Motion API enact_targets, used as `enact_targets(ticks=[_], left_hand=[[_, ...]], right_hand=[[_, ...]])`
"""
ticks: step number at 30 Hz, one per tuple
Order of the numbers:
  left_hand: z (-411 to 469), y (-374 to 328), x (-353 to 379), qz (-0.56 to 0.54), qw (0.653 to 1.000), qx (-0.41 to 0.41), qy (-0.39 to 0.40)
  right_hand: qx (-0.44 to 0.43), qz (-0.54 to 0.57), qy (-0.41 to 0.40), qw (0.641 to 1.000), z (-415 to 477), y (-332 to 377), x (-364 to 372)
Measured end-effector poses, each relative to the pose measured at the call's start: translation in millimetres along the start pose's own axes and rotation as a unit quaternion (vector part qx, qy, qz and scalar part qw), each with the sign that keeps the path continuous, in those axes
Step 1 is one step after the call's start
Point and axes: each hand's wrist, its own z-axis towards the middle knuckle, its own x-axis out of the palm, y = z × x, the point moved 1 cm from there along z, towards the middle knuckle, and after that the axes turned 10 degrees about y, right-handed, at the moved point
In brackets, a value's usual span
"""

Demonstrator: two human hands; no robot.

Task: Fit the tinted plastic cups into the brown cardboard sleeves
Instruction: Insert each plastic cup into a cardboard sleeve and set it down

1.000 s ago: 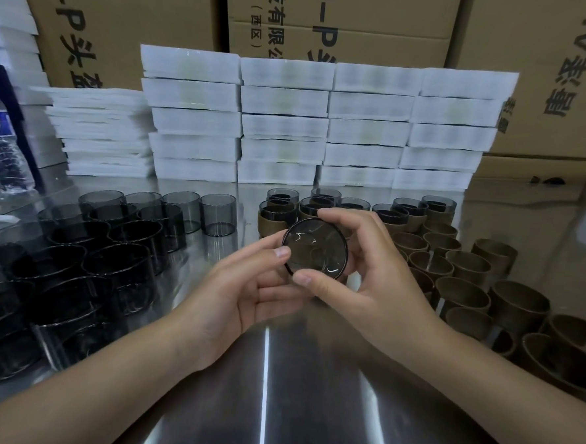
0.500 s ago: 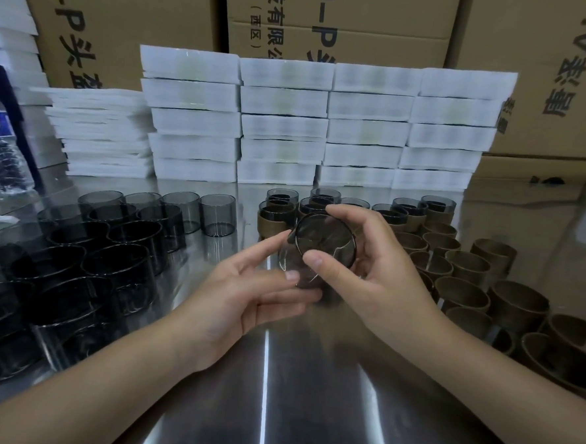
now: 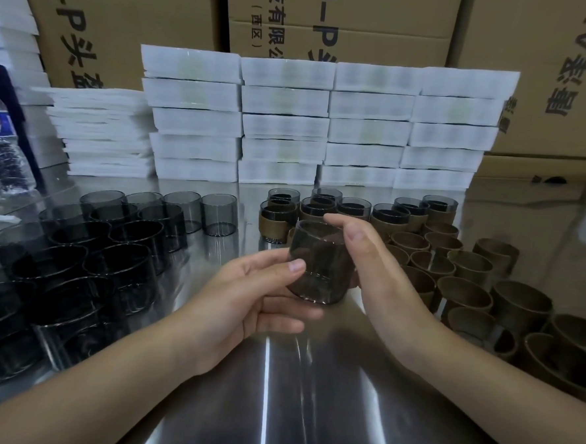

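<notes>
While right hand (image 3: 380, 282) grips cup (image 3: 320, 264), left (image 3: 245, 304) pinches

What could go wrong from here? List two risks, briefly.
1. The tinted cup, gripped in mid-air by the left hand and right hand, could slip onto the steel table.
2. The right forearm hangs close by the empty sleeves; a careless sweep might topple them.

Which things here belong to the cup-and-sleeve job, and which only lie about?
Job: held cup, left hand, right hand, loose tinted cups, empty sleeves, sleeved cups.
Lying about: white stacks, cardboard boxes, water bottle.
</notes>
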Motion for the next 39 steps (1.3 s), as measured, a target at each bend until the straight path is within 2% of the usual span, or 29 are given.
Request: enact_targets(ticks=[3,8,15,25,33,39], left_hand=[[1,1,-1,-0.014,1.0,0.001,-0.01],[1,2,-1,-0.018,1.0,0.0,-0.023],[2,5,1,0.094,0.995,-0.013,-0.038],[3,10,4,0.187,0.979,-0.016,-0.081],[1,6,6,0.173,0.983,0.01,-0.068],[2,6,4,0.178,0.982,0.002,-0.064]], right_hand=[[0.028,0.049,0.014,0.998,2,-3,2],[0.044,0.063,0.012,0.997,3,-5,5],[0.061,0.041,-0.021,0.997,3,-6,6],[0.099,0.002,-0.042,0.994,2,-11,10],[0.111,0.002,-0.031,0.993,2,-10,9],[0.117,0.015,-0.016,0.993,2,-7,7]])
